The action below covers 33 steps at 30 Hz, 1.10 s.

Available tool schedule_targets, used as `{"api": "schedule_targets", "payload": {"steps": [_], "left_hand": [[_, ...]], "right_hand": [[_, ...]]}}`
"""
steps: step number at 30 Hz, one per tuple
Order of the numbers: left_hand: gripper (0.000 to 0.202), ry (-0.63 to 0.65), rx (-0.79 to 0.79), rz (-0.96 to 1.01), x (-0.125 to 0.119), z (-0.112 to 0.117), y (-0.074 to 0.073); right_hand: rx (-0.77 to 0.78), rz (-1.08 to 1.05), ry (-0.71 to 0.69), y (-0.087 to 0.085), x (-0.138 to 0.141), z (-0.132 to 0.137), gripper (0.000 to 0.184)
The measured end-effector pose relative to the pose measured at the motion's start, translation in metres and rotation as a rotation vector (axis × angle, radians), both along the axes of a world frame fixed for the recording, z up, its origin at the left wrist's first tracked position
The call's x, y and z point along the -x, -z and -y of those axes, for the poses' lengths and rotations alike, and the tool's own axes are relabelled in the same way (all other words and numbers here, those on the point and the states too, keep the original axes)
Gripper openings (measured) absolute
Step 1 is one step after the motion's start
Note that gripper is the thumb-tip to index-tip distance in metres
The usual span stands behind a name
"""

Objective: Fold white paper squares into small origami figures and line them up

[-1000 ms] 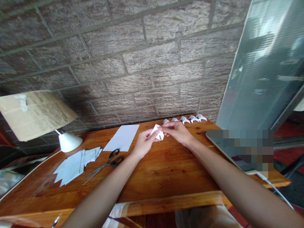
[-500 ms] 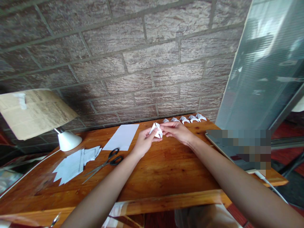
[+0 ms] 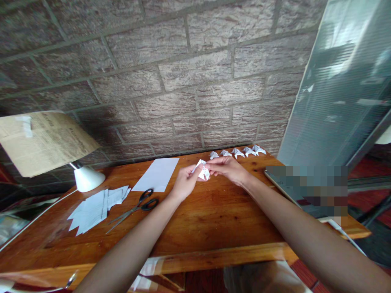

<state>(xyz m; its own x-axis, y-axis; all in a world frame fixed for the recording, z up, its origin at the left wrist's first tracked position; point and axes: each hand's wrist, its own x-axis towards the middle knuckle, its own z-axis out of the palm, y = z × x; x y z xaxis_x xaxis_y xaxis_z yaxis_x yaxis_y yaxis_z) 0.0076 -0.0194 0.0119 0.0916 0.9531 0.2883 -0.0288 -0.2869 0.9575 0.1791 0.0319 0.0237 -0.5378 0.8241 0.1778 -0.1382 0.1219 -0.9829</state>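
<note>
A small piece of folded white paper is held up over the middle of the wooden table. My left hand pinches it from the left, thumb across its front. From the right, the fingertips of my right hand close on its upper right edge. The finer folds are too small to make out. Just behind my right hand, several white folded paper figures stand in a row along the table's back edge.
Black-handled scissors lie left of my left arm, beside cut paper pieces. A white sheet lies behind them. A lamp stands at the table's left. On the right is a flat device, partly blurred, with a white cable.
The folded paper has turned slightly between my fingers, and its lower part looks different. Both hands keep their pinch in nearly the same place.
</note>
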Motion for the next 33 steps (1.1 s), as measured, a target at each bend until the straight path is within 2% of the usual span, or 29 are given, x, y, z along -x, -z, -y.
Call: {"api": "schedule_targets", "payload": {"steps": [3,11,20,25,33], "left_hand": [[0.048,0.026,-0.007,-0.014,-0.0005,0.0016,-0.001],[0.049,0.013,0.034,0.053,-0.0032,0.0003,-0.0026],[0.05,-0.14,0.082,0.173,-0.0022,-0.0045,-0.001],[0.051,-0.127,0.104,0.186,-0.0026,-0.0049,-0.001],[0.044,-0.102,0.036,0.117,-0.0028,-0.0034,-0.0023]], "right_hand": [[-0.016,-0.017,-0.014,0.0011,0.0002,-0.0013,0.031],[0.091,-0.06,-0.035,0.0007,0.0006,0.0,0.028],[-0.076,0.0,-0.029,-0.0046,0.0024,0.0042,0.03],[-0.09,0.086,-0.001,-0.0037,0.002,0.0036,0.025],[-0.067,0.053,0.059,-0.0022,0.0024,0.0027,0.021]]}}
